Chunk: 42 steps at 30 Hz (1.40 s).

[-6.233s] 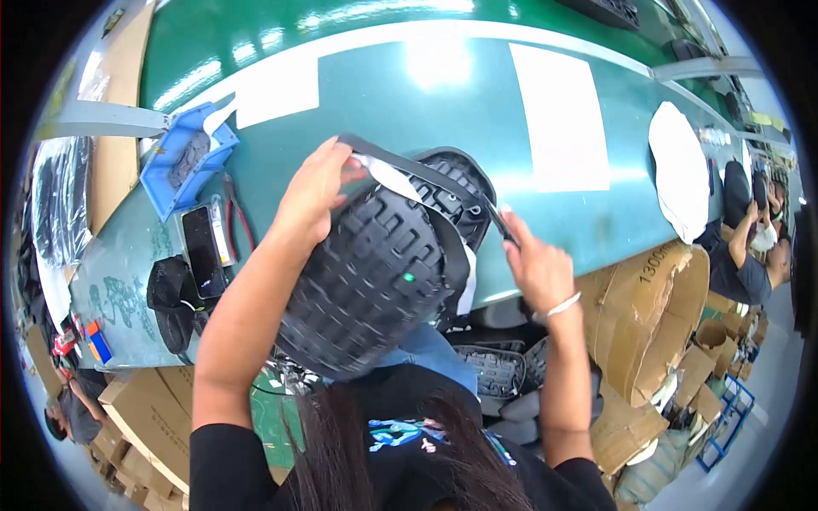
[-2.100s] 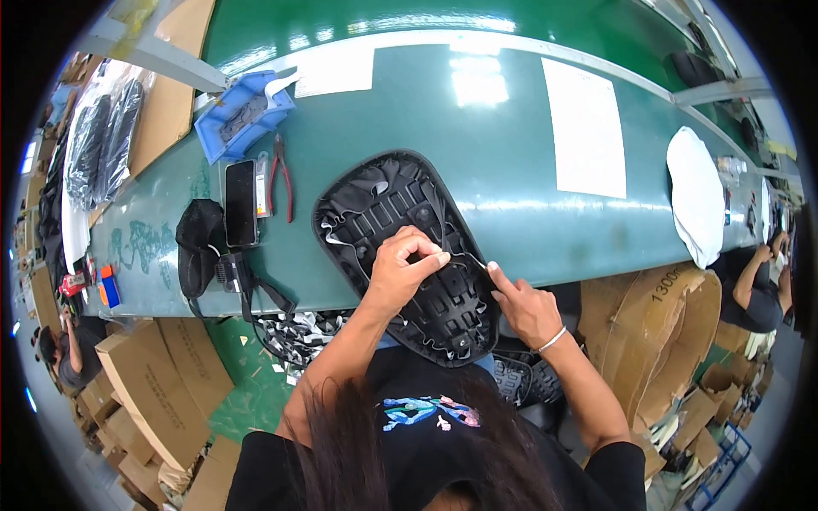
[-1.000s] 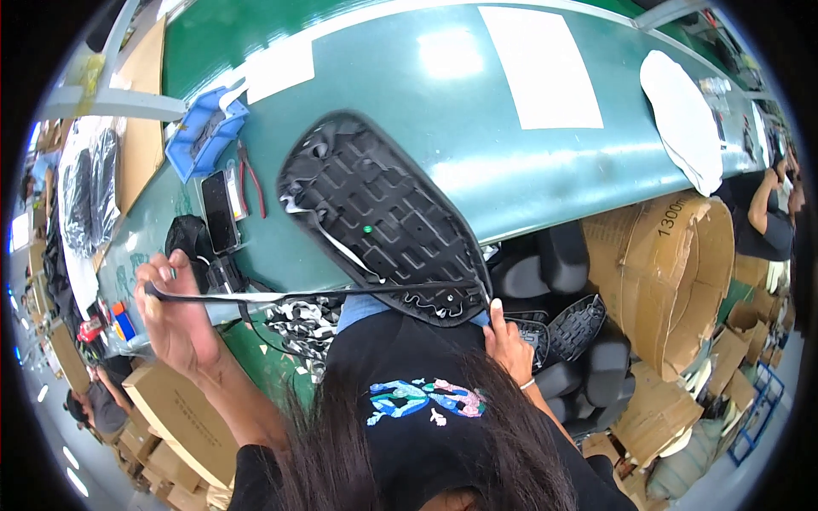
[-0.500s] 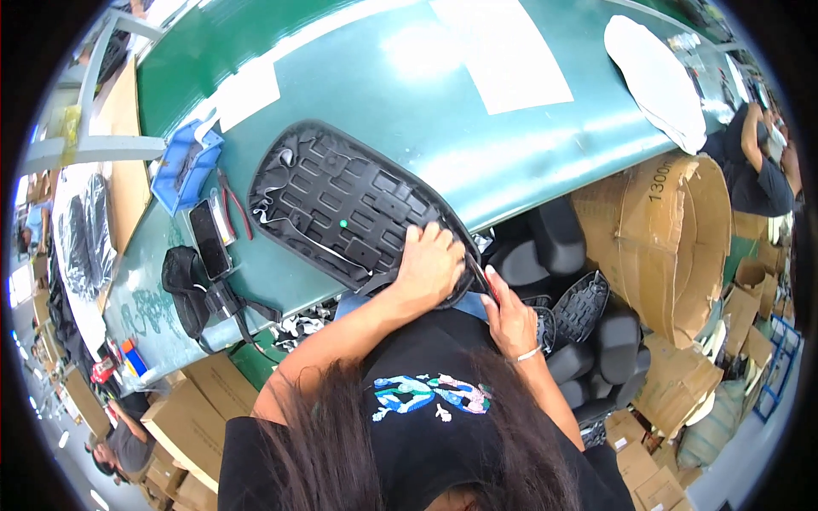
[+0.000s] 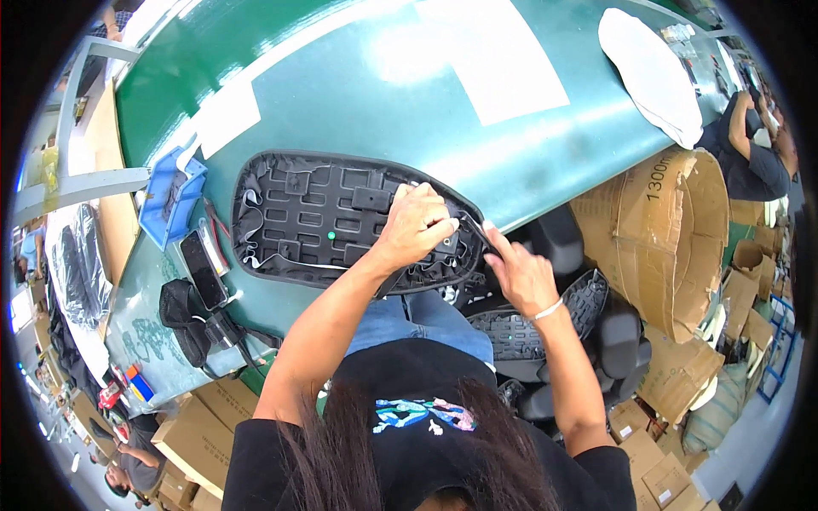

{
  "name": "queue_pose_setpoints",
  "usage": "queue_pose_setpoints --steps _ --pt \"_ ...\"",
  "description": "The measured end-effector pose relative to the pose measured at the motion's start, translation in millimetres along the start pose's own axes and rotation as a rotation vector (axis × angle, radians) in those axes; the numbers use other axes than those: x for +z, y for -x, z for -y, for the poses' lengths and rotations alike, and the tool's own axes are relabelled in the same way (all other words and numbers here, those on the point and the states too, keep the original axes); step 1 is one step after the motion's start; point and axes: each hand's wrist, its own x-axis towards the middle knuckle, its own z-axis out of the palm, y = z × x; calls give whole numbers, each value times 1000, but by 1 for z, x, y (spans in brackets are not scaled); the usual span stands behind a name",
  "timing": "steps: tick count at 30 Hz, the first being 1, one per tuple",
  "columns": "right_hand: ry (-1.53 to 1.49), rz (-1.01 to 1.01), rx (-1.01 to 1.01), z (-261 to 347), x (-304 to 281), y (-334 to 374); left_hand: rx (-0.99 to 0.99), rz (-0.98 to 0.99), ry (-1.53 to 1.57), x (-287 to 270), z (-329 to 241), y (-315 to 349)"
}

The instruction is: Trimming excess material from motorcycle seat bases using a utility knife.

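A black seat pan (image 5: 319,200) lies underside up at the table's near edge. Raised ribs and slots cover it, and dark cover fabric with a pale gathered edging is folded in around its rim. My left hand (image 5: 416,226) is closed over the pan's right part, thumb bent inward; what its fingers grip is hidden. My right hand (image 5: 521,274) is closed around a slim dark hand tool (image 5: 474,226), index finger stretched along it. The tool's tip reaches the rim at the pan's right end. Its exact kind is not clear.
On the green table (image 5: 341,94) to the left are a blue bin (image 5: 170,200), a phone (image 5: 201,268) and a black strapped pouch (image 5: 183,319). Black seat parts (image 5: 558,238) and a big open carton (image 5: 635,230) stand at right. A white cushion-like piece (image 5: 652,77) lies far right.
The seat pan has turned counterclockwise and lies more level across the table edge. My left hand went from pressing with spread fingers to a closed grip. My right hand shifted slightly right and up.
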Motion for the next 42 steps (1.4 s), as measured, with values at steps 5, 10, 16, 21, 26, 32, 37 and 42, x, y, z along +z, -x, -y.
queue_pose_setpoints --steps 5,10,16,21,26,32,37,42 --pt "-305 -72 160 19 12 42 -154 -234 925 -18 7 8" --pt "-644 -394 171 19 21 11 325 671 368 -27 -67 31" --pt "-513 -437 102 27 40 -21 -102 -57 -128 1 -52 21" --pt "-809 -577 234 15 49 -11 -235 -170 -389 56 -49 9" --pt "-657 -305 291 -9 34 27 -285 -353 -313 63 -32 7" --pt "-318 -275 -63 -18 14 14 -223 -316 -53 56 -28 13" --pt "-167 -54 54 0 20 35 -254 -360 179 48 -26 12" --pt "-233 -107 334 61 48 66 -343 -424 1066 32 -22 16"
